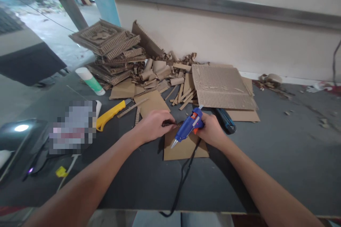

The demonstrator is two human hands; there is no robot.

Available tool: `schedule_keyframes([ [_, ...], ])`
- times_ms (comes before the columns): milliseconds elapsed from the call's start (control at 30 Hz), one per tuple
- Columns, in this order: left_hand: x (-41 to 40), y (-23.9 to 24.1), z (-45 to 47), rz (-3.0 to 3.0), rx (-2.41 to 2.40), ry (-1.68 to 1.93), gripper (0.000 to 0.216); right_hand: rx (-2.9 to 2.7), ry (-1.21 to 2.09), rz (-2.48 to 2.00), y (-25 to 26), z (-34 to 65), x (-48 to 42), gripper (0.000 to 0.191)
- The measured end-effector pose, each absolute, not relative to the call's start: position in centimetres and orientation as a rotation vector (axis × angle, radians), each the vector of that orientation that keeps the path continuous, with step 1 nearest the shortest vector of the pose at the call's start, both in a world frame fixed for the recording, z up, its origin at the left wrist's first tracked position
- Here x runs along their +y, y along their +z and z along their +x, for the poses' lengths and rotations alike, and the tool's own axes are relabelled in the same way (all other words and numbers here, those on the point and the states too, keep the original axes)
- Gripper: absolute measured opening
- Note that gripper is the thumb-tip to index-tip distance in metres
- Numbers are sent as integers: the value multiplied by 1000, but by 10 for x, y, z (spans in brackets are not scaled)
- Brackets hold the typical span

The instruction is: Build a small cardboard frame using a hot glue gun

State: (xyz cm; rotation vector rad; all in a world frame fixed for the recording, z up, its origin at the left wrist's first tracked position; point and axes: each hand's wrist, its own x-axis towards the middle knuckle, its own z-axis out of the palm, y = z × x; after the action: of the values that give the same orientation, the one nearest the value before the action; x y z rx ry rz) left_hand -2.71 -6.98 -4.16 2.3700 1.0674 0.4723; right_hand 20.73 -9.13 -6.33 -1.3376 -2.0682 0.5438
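Observation:
My right hand point(211, 129) is wrapped round a blue and orange glue gun point(188, 127), whose metal nozzle points down and left at a small cardboard sheet point(183, 149) on the dark table point(266, 156). The gun's black cord point(183, 177) trails toward me over the table's edge. My left hand point(154, 125) is closed, pinching a thin dark strip point(170, 123) just above that sheet, close to the nozzle.
A heap of corrugated cardboard scraps point(160, 74) and a stack of cardboard panels point(112, 49) lie against the wall, with a large ribbed sheet point(221, 88). A yellow utility knife point(110, 114), a white and green tube point(90, 81) and a dark blue tool point(226, 120) lie nearby.

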Motion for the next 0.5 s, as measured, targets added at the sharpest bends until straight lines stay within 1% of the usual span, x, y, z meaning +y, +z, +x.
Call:
schedule_keyframes([
  [200,-72,-39,-28,2441,1128,358,19,-2090,630,-1315,-56,226,-94,23],
  [267,-72,-39,-30,2393,1116,387,20,-2020,655,-1359,-56,232,-95,19],
  [367,-67,-35,-32,2280,1207,512,27,-1832,688,-1417,-62,237,-96,4],
  [433,-60,-30,-32,2235,1336,594,33,-1678,696,-1444,-67,236,-96,10],
  [500,-50,-26,-29,2244,1442,577,31,-1535,697,-1462,-69,234,-95,19],
])
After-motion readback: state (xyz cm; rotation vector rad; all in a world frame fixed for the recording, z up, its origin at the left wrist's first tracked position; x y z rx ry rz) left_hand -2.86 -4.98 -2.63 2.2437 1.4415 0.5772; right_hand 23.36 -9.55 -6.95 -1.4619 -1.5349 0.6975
